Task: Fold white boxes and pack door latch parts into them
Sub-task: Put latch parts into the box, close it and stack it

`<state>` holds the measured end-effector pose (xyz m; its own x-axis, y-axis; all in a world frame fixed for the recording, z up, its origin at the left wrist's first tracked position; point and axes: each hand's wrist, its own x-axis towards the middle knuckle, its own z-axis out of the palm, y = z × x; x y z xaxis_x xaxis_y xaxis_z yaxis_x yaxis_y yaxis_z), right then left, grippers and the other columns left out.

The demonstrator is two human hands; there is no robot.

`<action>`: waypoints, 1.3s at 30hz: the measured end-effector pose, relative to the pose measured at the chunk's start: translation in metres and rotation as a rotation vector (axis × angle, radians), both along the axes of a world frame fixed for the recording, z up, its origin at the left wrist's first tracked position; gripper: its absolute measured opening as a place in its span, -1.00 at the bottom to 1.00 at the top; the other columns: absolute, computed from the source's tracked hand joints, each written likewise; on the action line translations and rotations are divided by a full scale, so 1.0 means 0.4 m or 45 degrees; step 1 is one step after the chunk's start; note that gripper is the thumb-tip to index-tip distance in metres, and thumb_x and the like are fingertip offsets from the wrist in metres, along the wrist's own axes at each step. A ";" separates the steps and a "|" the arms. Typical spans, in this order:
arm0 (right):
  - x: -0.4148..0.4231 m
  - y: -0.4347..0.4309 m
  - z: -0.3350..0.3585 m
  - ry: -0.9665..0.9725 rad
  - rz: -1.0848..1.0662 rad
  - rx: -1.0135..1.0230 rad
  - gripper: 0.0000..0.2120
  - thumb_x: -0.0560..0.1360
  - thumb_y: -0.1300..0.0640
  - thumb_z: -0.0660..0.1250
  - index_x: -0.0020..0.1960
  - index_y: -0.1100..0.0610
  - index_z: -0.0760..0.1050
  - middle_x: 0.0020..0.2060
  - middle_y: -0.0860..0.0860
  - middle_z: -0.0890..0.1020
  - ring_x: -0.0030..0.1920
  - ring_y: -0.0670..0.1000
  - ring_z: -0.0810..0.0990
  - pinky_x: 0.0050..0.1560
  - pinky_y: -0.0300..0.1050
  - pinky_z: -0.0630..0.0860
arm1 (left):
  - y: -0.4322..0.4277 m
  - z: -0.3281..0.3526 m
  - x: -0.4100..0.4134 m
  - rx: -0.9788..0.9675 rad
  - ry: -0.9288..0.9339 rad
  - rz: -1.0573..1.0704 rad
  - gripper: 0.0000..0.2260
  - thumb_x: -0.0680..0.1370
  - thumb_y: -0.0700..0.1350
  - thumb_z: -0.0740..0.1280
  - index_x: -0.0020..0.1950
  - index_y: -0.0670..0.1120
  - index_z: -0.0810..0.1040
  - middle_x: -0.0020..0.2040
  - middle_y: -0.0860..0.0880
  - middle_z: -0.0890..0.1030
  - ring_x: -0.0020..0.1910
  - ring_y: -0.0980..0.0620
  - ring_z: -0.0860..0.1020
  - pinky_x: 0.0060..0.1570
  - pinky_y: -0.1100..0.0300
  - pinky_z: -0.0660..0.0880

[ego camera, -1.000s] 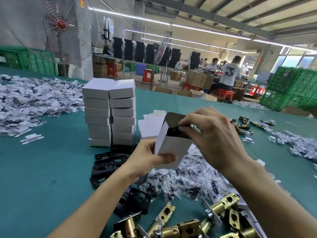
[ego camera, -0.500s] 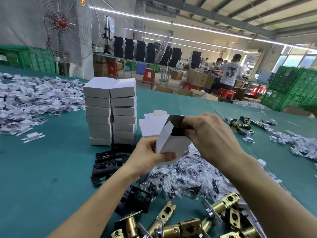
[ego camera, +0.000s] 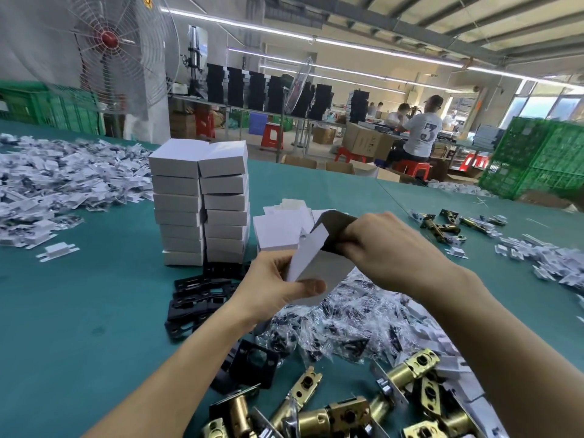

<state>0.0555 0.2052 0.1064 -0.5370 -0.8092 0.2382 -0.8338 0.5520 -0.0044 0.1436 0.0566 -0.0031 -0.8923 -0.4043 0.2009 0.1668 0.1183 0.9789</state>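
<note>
- The left hand [ego camera: 278, 289] holds the white box [ego camera: 322, 267] by its lower end. Its thumb lies across the front face and its fingers curl behind, so the grip is closed on the box.
- The right hand [ego camera: 388, 245] has its grip closed on the box's top, with the fingers curled over the open mouth. Its fingertips are hidden there.
- A dark shape [ego camera: 335, 229] shows at the mouth. Whether it is a shaded flap or a part cannot be told.
- The box is plain white and tilted, with one side flap standing out. It is held above the surface [ego camera: 79, 311], over a heap of clear bagged parts [ego camera: 347, 327].
- Black plates [ego camera: 196, 295] lie just left of the left wrist.
- Brass latches [ego camera: 331, 415] lie nearest the camera, some cut off by the bottom edge.
- Behind the box is a pile of flat blanks [ego camera: 278, 229], partly covered by the box.
- Two stacks of closed boxes [ego camera: 202, 197] stand side by side, left of the blanks.
</note>
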 end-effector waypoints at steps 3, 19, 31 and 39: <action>-0.009 0.006 -0.015 -0.018 0.149 -0.112 -0.77 0.63 0.07 0.21 -0.10 0.08 0.60 -0.25 -0.05 0.51 -0.14 0.05 0.51 -0.15 0.02 0.46 | -0.003 -0.005 -0.002 0.004 -0.010 0.050 -0.72 0.39 -0.26 0.57 0.09 -0.15 0.70 -0.04 -0.11 0.73 -0.08 -0.01 0.67 -0.02 0.09 0.63; -0.035 0.085 -0.272 -0.268 -0.026 0.207 -0.70 0.51 0.11 0.41 0.22 -0.06 0.52 0.09 -0.09 0.60 0.08 -0.11 0.56 0.11 -0.11 0.57 | -0.001 0.007 0.003 0.367 0.213 0.136 -0.73 0.20 -0.02 0.58 -0.12 0.09 0.75 -0.06 -0.05 0.74 -0.05 0.01 0.68 -0.05 0.12 0.64; 0.022 0.065 -0.033 0.001 0.447 -0.987 -0.83 0.49 0.17 0.43 0.07 0.01 0.67 -0.09 -0.01 0.61 -0.12 -0.06 0.61 -0.18 -0.17 0.60 | 0.006 -0.007 0.000 0.229 0.109 0.094 -0.77 0.28 -0.03 0.56 -0.09 0.04 0.72 -0.11 0.00 0.74 -0.15 0.14 0.68 -0.19 0.38 0.55; 0.013 0.022 -0.043 0.416 0.434 -0.738 -0.93 0.49 0.17 0.42 -0.09 0.17 0.65 -0.26 0.06 0.67 -0.16 0.17 0.58 -0.23 0.09 0.52 | 0.023 -0.002 0.004 0.185 0.034 -0.097 -0.82 0.30 0.01 0.55 -0.11 0.10 0.75 -0.12 -0.01 0.74 -0.16 0.11 0.67 -0.16 0.31 0.56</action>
<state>0.0608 0.2142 0.0891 -0.1077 -0.6145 0.7815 -0.9670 0.2473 0.0612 0.1451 0.0657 -0.0040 -0.9166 -0.3623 0.1690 0.1957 -0.0379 0.9799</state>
